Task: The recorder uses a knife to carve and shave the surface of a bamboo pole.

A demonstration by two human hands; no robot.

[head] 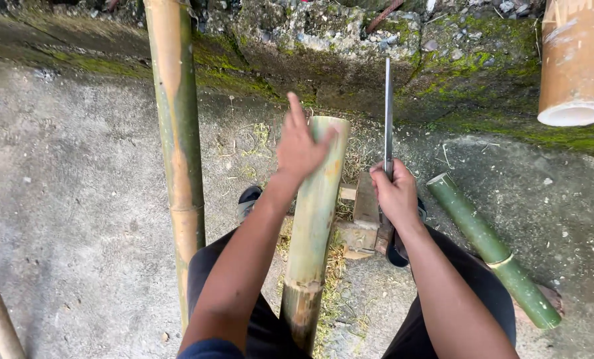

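Observation:
A thick greenish-yellow bamboo section (pixel 313 226) lies lengthwise between my legs, its cut far end pointing at the mossy wall. My left hand (pixel 298 147) rests on its far end, fingers spread and slightly blurred. My right hand (pixel 395 194) grips the handle of a long knife (pixel 388 110) whose blade points straight up. Small wooden blocks (pixel 362 219) lie under and beside the bamboo, just left of my right hand.
A long bamboo pole (pixel 177 146) runs upright at the left. A short green bamboo piece (pixel 493 249) lies on the concrete at the right. A tan bamboo tube end (pixel 575 66) hangs at top right. A mossy stone wall (pixel 350 46) borders the far side.

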